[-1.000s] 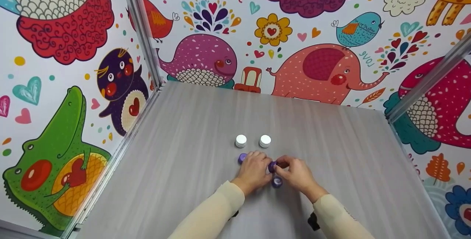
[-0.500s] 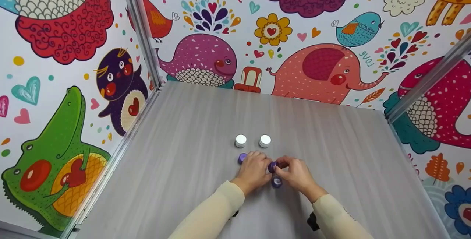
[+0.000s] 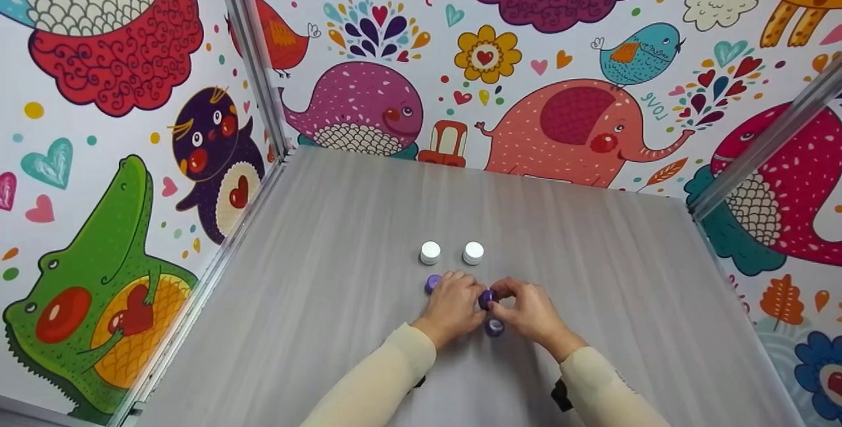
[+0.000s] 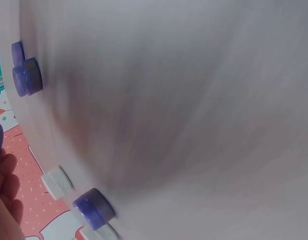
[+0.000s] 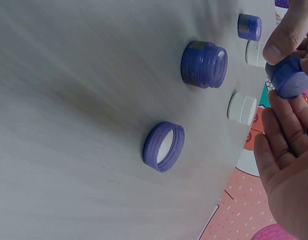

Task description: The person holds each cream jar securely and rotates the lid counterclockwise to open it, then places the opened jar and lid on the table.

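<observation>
A small purple jar is held between the two hands, its round end facing outward in the right wrist view. The left hand grips it from the left, its thumb on the side. From the right, the right hand pinches it between thumb and index finger, the other fingers extended in the right wrist view. Below them stands an open purple jar. Near that jar a loose purple lid shows its white liner; in the head view the hands hide it. Another purple jar stands beyond the left hand.
Two white jars, the left white jar and the right white jar, stand side by side beyond the hands. The grey table is bounded by cartoon-printed walls and metal posts.
Both hands stay in place around the jar; the right fingers shift slightly against it. The other jars have not moved.
</observation>
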Tool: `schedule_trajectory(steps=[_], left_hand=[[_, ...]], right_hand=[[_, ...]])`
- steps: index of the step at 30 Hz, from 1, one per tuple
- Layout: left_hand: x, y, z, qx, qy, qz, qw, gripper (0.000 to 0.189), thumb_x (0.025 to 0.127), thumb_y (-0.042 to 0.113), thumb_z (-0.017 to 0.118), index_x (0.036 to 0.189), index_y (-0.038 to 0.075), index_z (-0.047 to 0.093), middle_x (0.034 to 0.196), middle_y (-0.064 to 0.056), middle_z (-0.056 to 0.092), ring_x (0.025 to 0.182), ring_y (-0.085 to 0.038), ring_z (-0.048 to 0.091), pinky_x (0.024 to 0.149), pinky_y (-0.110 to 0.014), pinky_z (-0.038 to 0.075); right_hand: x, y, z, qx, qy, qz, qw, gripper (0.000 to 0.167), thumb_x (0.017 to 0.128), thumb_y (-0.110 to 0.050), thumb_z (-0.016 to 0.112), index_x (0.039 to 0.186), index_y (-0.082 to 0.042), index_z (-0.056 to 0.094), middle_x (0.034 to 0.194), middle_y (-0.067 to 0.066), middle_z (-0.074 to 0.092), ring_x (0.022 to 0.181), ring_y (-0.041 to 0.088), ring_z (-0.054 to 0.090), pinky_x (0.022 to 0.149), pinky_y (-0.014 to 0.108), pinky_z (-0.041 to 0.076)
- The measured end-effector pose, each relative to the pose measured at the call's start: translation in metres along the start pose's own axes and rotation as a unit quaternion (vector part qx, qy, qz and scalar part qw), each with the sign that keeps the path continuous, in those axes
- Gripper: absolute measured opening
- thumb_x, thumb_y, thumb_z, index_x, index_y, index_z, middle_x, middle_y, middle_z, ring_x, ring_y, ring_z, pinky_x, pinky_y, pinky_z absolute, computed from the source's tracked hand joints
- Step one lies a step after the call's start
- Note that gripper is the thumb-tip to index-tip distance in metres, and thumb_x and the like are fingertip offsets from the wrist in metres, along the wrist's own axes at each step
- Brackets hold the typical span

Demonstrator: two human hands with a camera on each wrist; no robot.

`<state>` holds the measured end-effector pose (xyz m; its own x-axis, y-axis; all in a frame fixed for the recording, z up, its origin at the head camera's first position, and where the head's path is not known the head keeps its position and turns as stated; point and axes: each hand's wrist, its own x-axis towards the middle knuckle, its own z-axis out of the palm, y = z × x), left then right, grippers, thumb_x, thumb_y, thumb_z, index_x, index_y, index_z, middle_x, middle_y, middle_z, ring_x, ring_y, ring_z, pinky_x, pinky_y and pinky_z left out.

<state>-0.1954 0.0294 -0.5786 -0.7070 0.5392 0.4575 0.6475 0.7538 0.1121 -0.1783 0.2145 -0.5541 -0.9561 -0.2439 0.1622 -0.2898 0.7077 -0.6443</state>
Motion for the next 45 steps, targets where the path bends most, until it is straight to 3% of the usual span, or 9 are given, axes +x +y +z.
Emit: schedule_trajectory(steps=[9,12,17,21,26,30,37,40,45], left_hand=[[0.0000,-0.0008,0.0012,0.000,0.005,-0.006,1.0000,0.032,0.076,0.040,0.079,0.096,0.015,0.077,0.088,0.005,0.066,0.083,-0.016,0.057,0.077,-0.031,0.044],[0.0000,-0.0008,0.0003,0.000,0.010,-0.010,0.9999,0.032,0.075,0.039,0.079,0.095,0.015,0.076,0.087,0.005,0.065,0.082,-0.017,0.057,0.077,-0.032,0.044],[-0.0001,-0.0003,-0.0008,0.001,0.013,-0.010,0.9999,0.029,0.075,0.038,0.077,0.094,0.016,0.076,0.085,0.005,0.065,0.080,-0.017,0.057,0.076,-0.032,0.044],[-0.0004,-0.0005,0.0006,0.000,0.020,-0.007,0.9998,0.029,0.075,0.038,0.077,0.093,0.016,0.076,0.085,0.005,0.065,0.080,-0.017,0.057,0.076,-0.032,0.044],[-0.0003,-0.0010,0.0016,0.000,0.022,-0.005,0.9997,0.032,0.073,0.039,0.079,0.093,0.015,0.076,0.084,0.005,0.063,0.079,-0.017,0.056,0.076,-0.032,0.043],[-0.0002,-0.0010,0.0005,0.001,0.010,-0.008,0.9999,0.033,0.075,0.040,0.079,0.096,0.015,0.076,0.086,0.004,0.064,0.081,-0.017,0.056,0.076,-0.032,0.043],[0.0008,-0.0001,-0.0017,0.000,0.009,-0.009,0.9999,0.032,0.074,0.040,0.078,0.095,0.015,0.076,0.086,0.005,0.065,0.081,-0.017,0.056,0.076,-0.032,0.044],[0.0006,-0.0003,-0.0019,0.000,0.008,-0.009,0.9999,0.032,0.075,0.040,0.078,0.096,0.016,0.076,0.087,0.005,0.065,0.082,-0.017,0.057,0.078,-0.032,0.044],[-0.0002,-0.0009,-0.0027,0.000,0.015,-0.008,0.9999,0.032,0.076,0.039,0.078,0.096,0.015,0.077,0.087,0.004,0.065,0.083,-0.017,0.057,0.078,-0.032,0.044]], right_hand=[[-0.0009,0.0001,0.0004,0.005,0.008,-0.006,0.9999,0.031,0.080,-0.012,0.077,0.110,-0.009,0.069,0.097,-0.002,0.070,0.098,0.023,0.067,0.088,0.047,0.051],[-0.0013,-0.0023,-0.0001,-0.005,0.011,0.017,0.9998,0.029,0.087,-0.022,0.074,0.112,-0.010,0.068,0.095,-0.002,0.070,0.093,0.021,0.067,0.083,0.046,0.052],[-0.0015,-0.0050,-0.0004,-0.033,0.005,0.055,0.9979,0.023,0.091,-0.034,0.071,0.103,-0.014,0.071,0.088,-0.008,0.069,0.080,0.013,0.064,0.073,0.040,0.053],[-0.0013,-0.0044,0.0004,-0.025,0.003,0.035,0.9991,0.019,0.088,-0.025,0.075,0.102,-0.014,0.070,0.089,-0.006,0.070,0.086,0.020,0.067,0.077,0.042,0.053],[-0.0006,-0.0038,0.0002,-0.009,0.001,0.001,1.0000,0.026,0.080,-0.012,0.077,0.105,-0.011,0.068,0.097,0.000,0.070,0.096,0.030,0.067,0.086,0.047,0.051],[-0.0005,-0.0048,-0.0001,-0.009,0.001,0.005,0.9999,0.030,0.079,-0.011,0.076,0.107,-0.011,0.067,0.099,0.001,0.069,0.098,0.027,0.066,0.088,0.047,0.051],[-0.0009,-0.0069,0.0006,-0.032,0.006,0.055,0.9980,0.024,0.092,-0.031,0.070,0.107,-0.012,0.069,0.095,-0.003,0.069,0.088,0.018,0.065,0.080,0.044,0.052],[-0.0015,-0.0071,0.0008,-0.035,0.000,0.048,0.9982,0.022,0.092,-0.031,0.071,0.105,-0.013,0.070,0.092,-0.005,0.069,0.084,0.015,0.065,0.078,0.042,0.053],[-0.0016,-0.0059,0.0006,-0.021,-0.001,0.005,0.9998,0.026,0.084,-0.015,0.076,0.108,-0.011,0.068,0.096,-0.001,0.070,0.094,0.021,0.066,0.086,0.046,0.051]])
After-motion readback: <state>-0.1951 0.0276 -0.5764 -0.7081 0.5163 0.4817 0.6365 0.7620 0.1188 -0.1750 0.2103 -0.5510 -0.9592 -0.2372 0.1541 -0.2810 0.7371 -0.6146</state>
